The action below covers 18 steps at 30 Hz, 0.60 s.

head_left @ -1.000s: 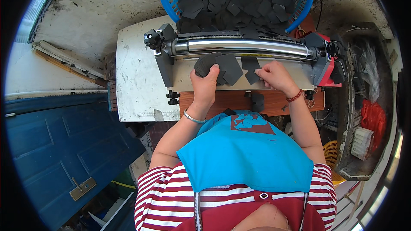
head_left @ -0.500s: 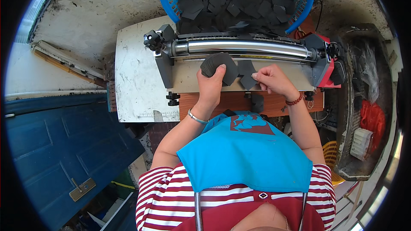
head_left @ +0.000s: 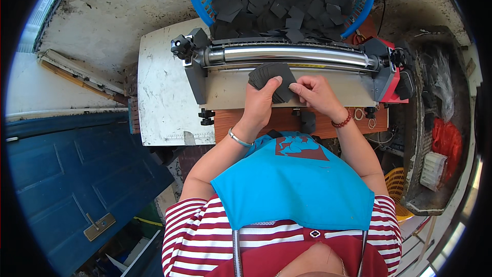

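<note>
Between held sheets (head_left: 270,72) and blue basket (head_left: 367,10) stands a metal roller (head_left: 292,56).

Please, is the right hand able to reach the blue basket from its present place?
Probably yes, but not straight: the steel roller lies between the right hand and the blue basket, so it would have to pass over. The hand is at the stack of dark pieces.
</note>
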{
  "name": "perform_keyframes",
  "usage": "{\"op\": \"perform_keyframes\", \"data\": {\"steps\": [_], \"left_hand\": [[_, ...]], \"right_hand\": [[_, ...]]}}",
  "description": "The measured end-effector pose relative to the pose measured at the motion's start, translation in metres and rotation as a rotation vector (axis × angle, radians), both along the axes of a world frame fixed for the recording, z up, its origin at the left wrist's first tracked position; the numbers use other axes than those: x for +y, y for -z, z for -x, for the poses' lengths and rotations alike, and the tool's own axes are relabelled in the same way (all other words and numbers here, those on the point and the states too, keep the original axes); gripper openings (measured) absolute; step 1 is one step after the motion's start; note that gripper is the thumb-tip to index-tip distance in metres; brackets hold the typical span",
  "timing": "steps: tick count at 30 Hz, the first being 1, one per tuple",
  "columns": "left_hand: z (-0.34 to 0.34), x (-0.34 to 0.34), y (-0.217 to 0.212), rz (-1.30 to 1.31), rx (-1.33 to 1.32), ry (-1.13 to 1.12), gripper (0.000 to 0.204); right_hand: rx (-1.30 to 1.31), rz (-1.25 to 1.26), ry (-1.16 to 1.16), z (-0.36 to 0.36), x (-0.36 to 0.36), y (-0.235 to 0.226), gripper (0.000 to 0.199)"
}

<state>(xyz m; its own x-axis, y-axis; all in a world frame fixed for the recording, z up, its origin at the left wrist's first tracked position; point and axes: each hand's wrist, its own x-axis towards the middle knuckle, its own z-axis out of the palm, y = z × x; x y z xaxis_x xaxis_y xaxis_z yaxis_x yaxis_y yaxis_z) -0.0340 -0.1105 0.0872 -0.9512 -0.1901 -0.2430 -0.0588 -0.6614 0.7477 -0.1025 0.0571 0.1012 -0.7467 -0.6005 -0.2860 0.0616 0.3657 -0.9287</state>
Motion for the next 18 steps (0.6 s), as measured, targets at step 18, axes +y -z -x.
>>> {"op": "perform_keyframes", "data": {"steps": [18], "left_hand": [[-0.005,-0.009,0.011,0.152,0.022,-0.114,0.016]], "right_hand": [[0.037,-0.326,0.078,0.025,0.023,-0.001,0.037]]}}
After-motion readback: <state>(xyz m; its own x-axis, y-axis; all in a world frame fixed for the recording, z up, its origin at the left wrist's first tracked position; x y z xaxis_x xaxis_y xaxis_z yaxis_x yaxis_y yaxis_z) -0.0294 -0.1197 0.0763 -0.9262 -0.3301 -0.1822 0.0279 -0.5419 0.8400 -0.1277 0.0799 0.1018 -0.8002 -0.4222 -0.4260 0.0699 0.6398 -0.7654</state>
